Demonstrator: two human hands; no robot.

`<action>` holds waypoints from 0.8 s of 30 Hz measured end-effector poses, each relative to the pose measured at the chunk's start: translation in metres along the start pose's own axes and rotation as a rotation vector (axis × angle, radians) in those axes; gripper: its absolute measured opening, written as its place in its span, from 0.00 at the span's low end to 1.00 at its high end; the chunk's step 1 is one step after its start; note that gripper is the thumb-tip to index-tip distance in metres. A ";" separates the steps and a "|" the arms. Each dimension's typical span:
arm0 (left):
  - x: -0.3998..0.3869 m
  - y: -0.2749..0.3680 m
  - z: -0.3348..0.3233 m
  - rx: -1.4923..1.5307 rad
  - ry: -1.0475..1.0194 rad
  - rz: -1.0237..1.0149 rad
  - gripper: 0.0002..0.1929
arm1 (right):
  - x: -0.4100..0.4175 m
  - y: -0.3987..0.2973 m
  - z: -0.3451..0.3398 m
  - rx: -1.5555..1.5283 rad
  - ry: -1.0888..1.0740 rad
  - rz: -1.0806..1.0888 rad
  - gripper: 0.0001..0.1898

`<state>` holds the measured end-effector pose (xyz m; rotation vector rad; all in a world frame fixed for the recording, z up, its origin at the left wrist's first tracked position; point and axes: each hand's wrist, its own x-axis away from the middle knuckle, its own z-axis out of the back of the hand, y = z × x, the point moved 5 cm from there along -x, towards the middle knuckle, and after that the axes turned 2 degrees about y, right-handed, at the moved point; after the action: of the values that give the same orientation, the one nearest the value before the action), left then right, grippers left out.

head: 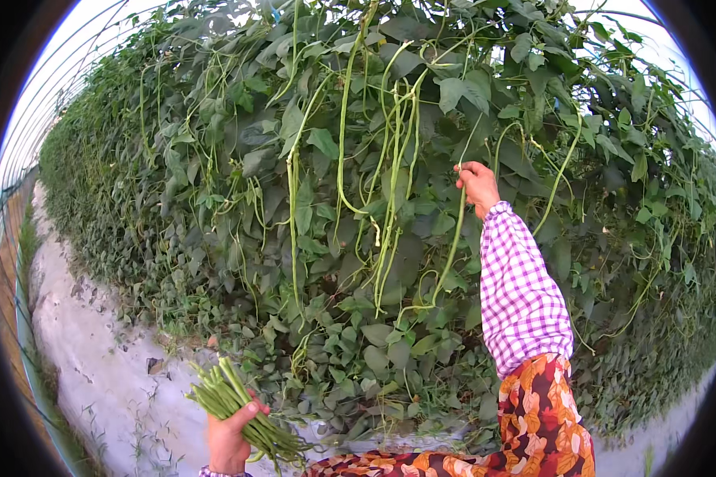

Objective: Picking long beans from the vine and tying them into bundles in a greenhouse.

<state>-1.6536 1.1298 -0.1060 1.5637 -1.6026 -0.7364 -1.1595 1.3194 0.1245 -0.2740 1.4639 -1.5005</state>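
My left hand (230, 438) is closed around a bundle of green yardlong beans (230, 387), low in front of me. The cut ends fan out above my thumb, and the thin tips hang below. Reaching up into the vines, my right hand (478, 186) pinches one long bean pod (453, 250) near its top. This pod hangs in a curve below my fingers, and a thin stem runs up from them into the leaves. Left of that hand, a cluster of long beans (397, 179) dangles from the plant, with another long bean (292, 220) farther left.
A dense wall of bean vines (173, 238) fills the view from left to right. Pale ground sheeting (83, 346) runs along its foot. Curved greenhouse hoops (71, 56) and film rise behind. A checked sleeve (522, 292) covers my right forearm.
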 end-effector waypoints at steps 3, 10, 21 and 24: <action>-0.010 -0.007 -0.030 -0.022 -0.093 0.053 0.17 | 0.002 0.009 0.003 -0.138 -0.041 -0.054 0.08; -0.040 -0.002 -0.113 -0.033 -0.284 0.009 0.15 | 0.054 -0.022 -0.031 -0.522 -0.289 -0.171 0.09; -0.045 -0.018 -0.171 0.131 -0.573 -0.003 0.17 | 0.238 -0.089 -0.116 -0.409 -0.924 0.069 0.08; -0.039 -0.026 -0.159 0.243 -0.558 0.158 0.17 | 0.239 -0.080 -0.128 -0.399 -0.939 0.085 0.07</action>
<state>-1.5083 1.1835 -0.0468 1.4460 -2.2662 -0.9755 -1.4089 1.2063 0.0530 -0.9905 0.9517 -0.7859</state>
